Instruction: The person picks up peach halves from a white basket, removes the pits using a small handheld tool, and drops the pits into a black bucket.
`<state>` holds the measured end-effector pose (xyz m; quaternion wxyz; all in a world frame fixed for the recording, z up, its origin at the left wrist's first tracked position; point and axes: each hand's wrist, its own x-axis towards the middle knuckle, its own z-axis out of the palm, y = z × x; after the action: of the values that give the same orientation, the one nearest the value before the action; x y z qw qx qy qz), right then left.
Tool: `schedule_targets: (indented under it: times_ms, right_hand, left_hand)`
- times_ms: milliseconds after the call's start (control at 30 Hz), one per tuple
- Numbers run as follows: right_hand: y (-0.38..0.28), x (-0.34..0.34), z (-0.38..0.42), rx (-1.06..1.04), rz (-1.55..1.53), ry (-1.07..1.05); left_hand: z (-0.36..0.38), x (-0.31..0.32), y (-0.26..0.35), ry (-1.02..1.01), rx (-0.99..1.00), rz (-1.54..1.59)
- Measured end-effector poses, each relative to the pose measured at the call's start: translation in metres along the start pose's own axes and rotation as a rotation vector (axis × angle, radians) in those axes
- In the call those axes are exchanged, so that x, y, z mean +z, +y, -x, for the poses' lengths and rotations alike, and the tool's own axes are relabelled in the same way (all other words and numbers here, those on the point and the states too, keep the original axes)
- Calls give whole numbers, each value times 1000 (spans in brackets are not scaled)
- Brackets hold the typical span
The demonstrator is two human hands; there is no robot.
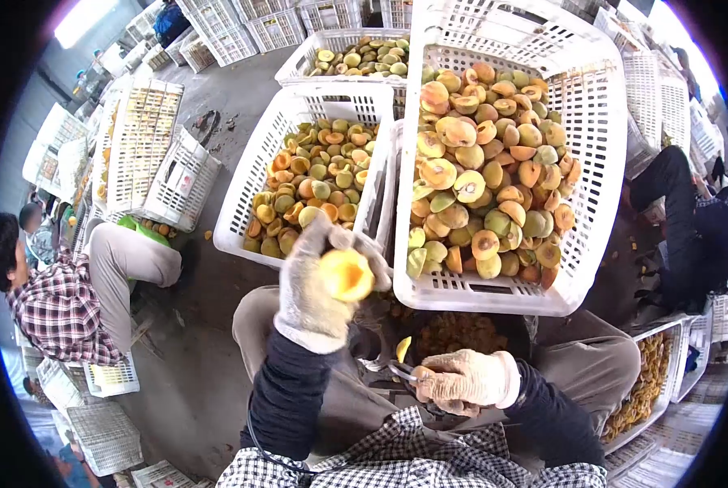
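The gloved left hand (319,285) holds an apricot half (347,274) up in closed fingers, before the white crate (494,299) of halved apricots. The gloved right hand (465,381) grips a small knife (402,370).

Three white crates (494,171) heaped with halved apricots: at twelve, eleven and one o'clock. Two gloved hands (319,285): one holds one apricot half (346,274), one a cutter (400,370). Two co-workers (63,293): nine and three o'clock.
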<state>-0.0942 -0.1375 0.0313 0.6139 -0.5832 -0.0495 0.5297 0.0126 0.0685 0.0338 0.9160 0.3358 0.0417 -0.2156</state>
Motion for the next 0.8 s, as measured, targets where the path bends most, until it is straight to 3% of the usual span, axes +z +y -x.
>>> schedule_targets:
  times_ms: [33,67,100,133,200,233,300,333,367,400,467,600,667,700,733,800]
  right_hand:
    - [-5,1,10,132,329,159]
    - [10,5,19,-18,1049,390]
    - [80,-18,8,-5,1284,405]
    - [64,-21,14,526,1240,365]
    - [92,-33,22,531,1240,422]
    - [106,-35,22,520,1220,415]
    - [124,-43,21,117,1095,500]
    - [113,-42,26,99,1089,502]
    - [92,-37,34,154,1009,539]
    - [81,-35,38,210,926,570]
    - [80,-36,45,144,944,601]
    - [68,-43,58,205,823,666]
    - [67,-46,67,-83,581,769]
    - [80,-47,60,-244,470,819]
    - [79,-46,63,-246,452,829]
    - [64,-38,72,-489,245,880]
  left_hand:
    - [-1,10,13,117,294,-275]
    - [-15,17,17,488,582,-569]
    - [-20,7,20,583,836,-1097]
    - [-27,0,25,647,1089,-1632]
    - [-23,16,8,376,1184,-1897]
    - [-26,21,-14,144,1203,-1961]
    - [-30,39,-54,-109,969,-2320]
    - [-42,28,-74,-151,814,-2565]
    - [-51,14,-90,-139,803,-2841]
    - [-62,12,-102,-191,479,-3106]
    - [-62,24,-115,-187,215,-3219]
    - [-59,11,-135,-258,374,-3311]
    - [-63,13,-121,-356,171,-2928]
    - [-59,34,-114,-185,153,-2579]
    - [-47,50,-112,-98,489,-2170]
    - [-47,60,-106,15,117,-1028]
